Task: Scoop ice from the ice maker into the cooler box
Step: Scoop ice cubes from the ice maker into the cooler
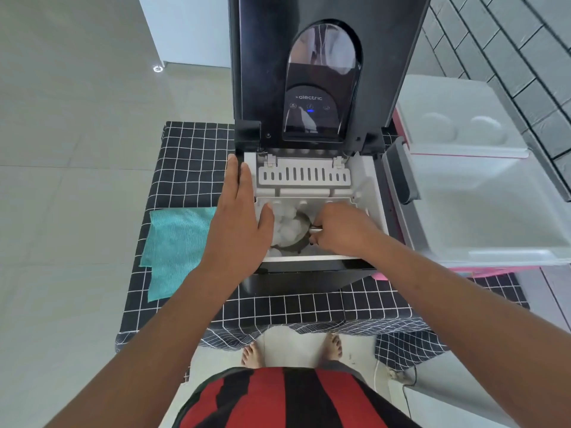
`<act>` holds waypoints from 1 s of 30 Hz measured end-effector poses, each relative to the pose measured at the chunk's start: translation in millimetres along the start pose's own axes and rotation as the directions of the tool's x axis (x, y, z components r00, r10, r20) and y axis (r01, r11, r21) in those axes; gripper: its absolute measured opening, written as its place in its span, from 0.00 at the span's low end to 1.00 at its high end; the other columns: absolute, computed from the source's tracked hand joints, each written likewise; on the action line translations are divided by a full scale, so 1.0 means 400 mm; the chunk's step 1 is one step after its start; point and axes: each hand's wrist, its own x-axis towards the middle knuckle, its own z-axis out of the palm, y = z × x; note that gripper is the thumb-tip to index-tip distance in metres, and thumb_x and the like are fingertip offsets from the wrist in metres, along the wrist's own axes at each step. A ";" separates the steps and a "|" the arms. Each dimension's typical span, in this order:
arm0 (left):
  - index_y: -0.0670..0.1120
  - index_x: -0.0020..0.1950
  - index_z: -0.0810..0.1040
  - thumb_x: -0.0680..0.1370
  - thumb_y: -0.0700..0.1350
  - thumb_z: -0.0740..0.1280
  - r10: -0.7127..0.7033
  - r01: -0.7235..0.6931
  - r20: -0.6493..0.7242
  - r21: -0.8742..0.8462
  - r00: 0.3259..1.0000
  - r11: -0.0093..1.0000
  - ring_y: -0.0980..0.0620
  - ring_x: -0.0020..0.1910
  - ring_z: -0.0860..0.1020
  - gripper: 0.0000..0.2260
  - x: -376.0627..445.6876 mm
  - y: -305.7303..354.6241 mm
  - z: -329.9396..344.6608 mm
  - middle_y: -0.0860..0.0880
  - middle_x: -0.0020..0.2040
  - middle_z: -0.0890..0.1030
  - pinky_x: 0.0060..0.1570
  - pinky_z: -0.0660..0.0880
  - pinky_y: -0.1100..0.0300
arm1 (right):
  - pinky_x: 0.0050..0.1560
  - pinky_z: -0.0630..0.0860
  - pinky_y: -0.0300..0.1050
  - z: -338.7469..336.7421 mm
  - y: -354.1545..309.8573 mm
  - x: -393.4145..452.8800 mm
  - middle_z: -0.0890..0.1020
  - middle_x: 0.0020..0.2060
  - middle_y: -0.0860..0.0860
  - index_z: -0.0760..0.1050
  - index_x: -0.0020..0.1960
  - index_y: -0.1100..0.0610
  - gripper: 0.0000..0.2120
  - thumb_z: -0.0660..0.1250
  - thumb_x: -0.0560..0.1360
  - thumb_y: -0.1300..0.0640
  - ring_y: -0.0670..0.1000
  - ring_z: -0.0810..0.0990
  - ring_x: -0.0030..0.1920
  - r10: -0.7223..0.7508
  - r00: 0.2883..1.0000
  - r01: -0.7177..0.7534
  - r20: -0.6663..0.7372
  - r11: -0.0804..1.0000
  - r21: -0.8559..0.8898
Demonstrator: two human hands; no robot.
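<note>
The black ice maker [265, 72] stands on a checked tablecloth with its lid raised. Its white inner bin [367, 193] holds ice cubes [289, 225]. My right hand [341, 230] is inside the bin, closed on the handle of a dark metal scoop [301, 242] that lies among the ice with several cubes in it. My left hand [239, 214] rests flat, fingers apart, on the left rim of the ice maker. The cooler box [482, 217], white inside with a pink outer shell, sits open directly to the right of the machine.
A teal cloth [174, 245] lies on the black-and-white checked tablecloth [309, 307] left of the machine. The cooler's grey handle [401, 174] stands close to the ice maker's right side. A grey tiled wall rises behind the cooler. My bare feet show below the table edge.
</note>
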 end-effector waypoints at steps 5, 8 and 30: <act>0.44 0.81 0.47 0.82 0.52 0.53 0.010 -0.010 0.002 -0.036 1.000 0.999 0.67 0.72 0.41 0.29 0.001 0.005 -0.008 0.53 0.81 0.40 0.56 0.42 0.87 | 0.30 0.64 0.40 -0.006 -0.004 -0.012 0.67 0.27 0.48 0.71 0.32 0.52 0.07 0.67 0.68 0.54 0.55 0.74 0.32 -0.071 0.982 0.044 -0.176 0.987 -0.157; 0.45 0.81 0.47 0.82 0.55 0.50 0.008 -0.008 0.002 -0.055 1.000 0.998 0.76 0.68 0.36 0.29 0.000 0.003 -0.009 0.54 0.81 0.41 0.57 0.41 0.87 | 0.30 0.65 0.40 -0.009 0.004 -0.026 0.71 0.28 0.50 0.79 0.39 0.53 0.06 0.66 0.66 0.52 0.55 0.77 0.34 -0.084 0.965 0.040 -0.247 0.984 -0.176; 0.50 0.81 0.51 0.82 0.64 0.44 -0.055 0.048 -0.027 -0.204 0.998 0.978 0.71 0.73 0.45 0.31 -0.010 0.003 -0.007 0.60 0.80 0.45 0.64 0.47 0.75 | 0.54 0.64 0.38 -0.012 0.063 -0.138 0.75 0.43 0.42 0.85 0.45 0.53 0.09 0.73 0.67 0.50 0.46 0.66 0.54 -0.051 0.876 0.127 -0.480 0.984 0.128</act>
